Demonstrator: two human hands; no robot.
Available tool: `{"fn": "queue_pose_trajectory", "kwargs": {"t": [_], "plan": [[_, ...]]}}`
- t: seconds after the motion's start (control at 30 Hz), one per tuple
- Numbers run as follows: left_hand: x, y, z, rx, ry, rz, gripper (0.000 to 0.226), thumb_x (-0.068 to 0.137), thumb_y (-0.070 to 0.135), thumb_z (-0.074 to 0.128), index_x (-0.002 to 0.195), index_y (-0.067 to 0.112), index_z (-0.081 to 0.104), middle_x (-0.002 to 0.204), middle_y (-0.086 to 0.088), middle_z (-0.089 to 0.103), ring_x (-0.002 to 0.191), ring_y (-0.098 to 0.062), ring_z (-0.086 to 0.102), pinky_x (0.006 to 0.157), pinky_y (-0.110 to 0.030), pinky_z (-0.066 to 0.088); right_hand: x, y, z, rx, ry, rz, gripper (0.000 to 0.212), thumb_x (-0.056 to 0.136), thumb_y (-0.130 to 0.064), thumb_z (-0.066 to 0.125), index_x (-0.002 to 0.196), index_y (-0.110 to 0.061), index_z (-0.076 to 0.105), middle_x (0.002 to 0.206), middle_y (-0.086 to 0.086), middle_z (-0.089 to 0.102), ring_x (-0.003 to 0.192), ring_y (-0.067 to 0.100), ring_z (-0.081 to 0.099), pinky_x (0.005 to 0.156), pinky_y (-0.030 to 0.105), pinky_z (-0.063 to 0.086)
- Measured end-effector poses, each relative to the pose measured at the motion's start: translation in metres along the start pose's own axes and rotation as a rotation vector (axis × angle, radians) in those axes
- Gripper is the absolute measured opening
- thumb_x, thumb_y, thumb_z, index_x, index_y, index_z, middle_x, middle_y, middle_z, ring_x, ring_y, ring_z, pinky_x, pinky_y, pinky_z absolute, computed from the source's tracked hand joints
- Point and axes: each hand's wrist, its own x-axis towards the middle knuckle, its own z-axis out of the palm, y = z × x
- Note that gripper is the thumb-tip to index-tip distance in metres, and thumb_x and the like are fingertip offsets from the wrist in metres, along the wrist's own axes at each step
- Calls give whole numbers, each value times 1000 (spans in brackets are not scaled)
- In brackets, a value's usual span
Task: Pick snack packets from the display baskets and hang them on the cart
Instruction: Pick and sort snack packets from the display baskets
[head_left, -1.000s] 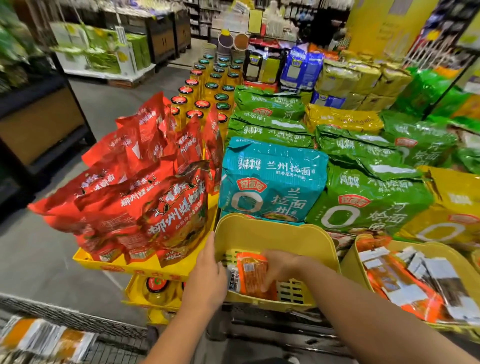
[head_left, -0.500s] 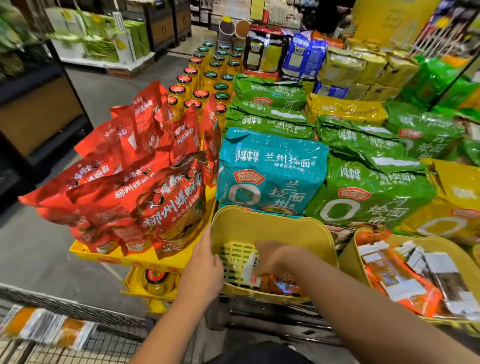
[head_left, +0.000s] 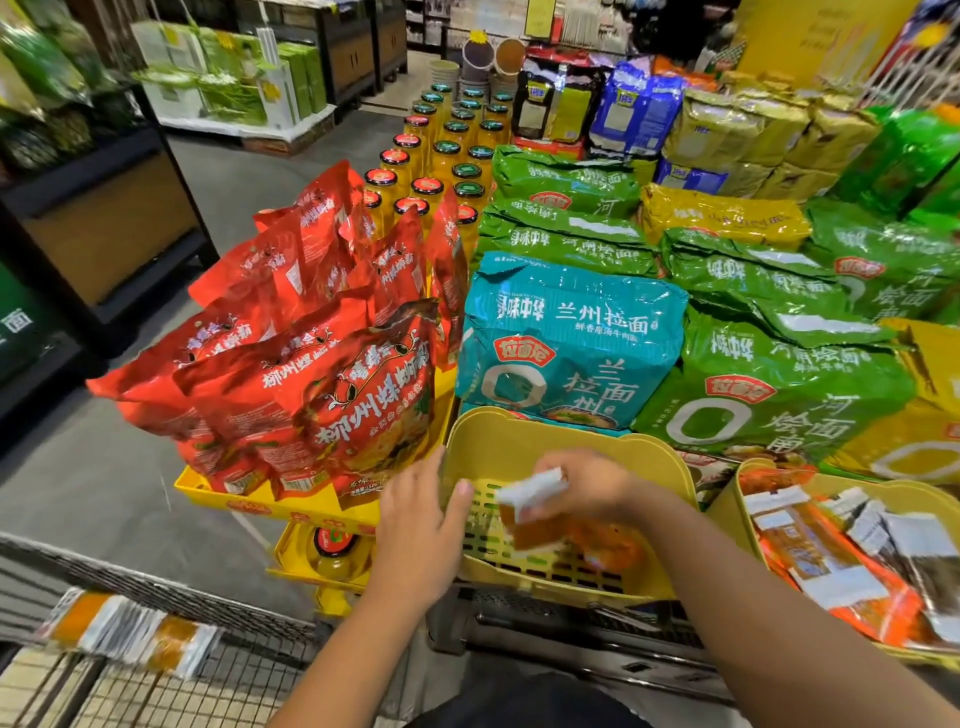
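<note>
At the lower centre of the frame, the right hand reaches into a yellow display basket and grips a snack packet by its white upper strip, fingers curled round it. The packet's orange body hangs below the hand, just above the slotted basket floor; motion blur obscures its print. Further orange packets lie blurred on the basket floor beneath the right wrist. The left hand sits immediately left of the held packet, against the basket's left wall, fingers extended upward and thumb tip near the packet's white strip; contact between thumb and packet cannot be confirmed. A second yellow basket at the lower right holds a pile of orange-and-white packets. The wire cart occupies the lower left corner, well apart from both hands, with packets already on its edge. Red bags, a teal noodle bag and green bags stand behind the baskets.
</note>
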Motion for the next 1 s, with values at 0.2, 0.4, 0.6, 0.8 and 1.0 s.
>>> {"fn": "queue_pose_trajectory", "kwargs": {"t": [0.2, 0.4, 0.6, 0.8, 1.0], "plan": [[8, 21, -31, -173, 11, 175, 75, 84, 75, 45, 145, 31, 49, 140, 23, 49, 134, -2, 40, 112, -29, 31, -42, -17, -26, 635, 186, -125, 25, 86, -19, 79, 108, -13, 69, 101, 8, 77, 95, 27, 74, 87, 47, 58], [24, 57, -33, -529, -399, 111, 79, 66, 46, 87, 138, 36, 54, 128, 9, 68, 116, -13, 66, 98, -40, 54, -53, -39, -27, 915, 175, -256, 41, 79, -23, 78, 115, -8, 66, 112, 16, 74, 104, 35, 71, 95, 56, 54], [23, 53, -36, -854, -349, -54, 58, 71, 7, 83, 123, 12, 60, 110, -8, 77, 103, -31, 72, 78, -33, 59, -42, -19, -31, 539, 204, 146, 70, 90, -75, 42, 88, -11, 71, 73, 5, 73, 68, 21, 72, 67, 32, 58], [14, 43, -46, -1093, -325, -110, 52, 71, 13, 82, 120, 17, 67, 116, -17, 74, 100, -30, 73, 79, -36, 61, -8, 18, 3, -375, -197, 499, 42, 93, -41, 66, 121, -10, 60, 118, 9, 64, 104, 26, 63, 89, 37, 56], [5, 36, -47, -1241, -246, -181, 51, 75, 13, 75, 125, 12, 64, 118, -19, 72, 98, -29, 73, 84, -43, 62, 18, 38, 24, -370, -175, 522, 54, 91, -47, 70, 129, -11, 61, 123, 8, 67, 102, 22, 64, 80, 28, 53]]}}
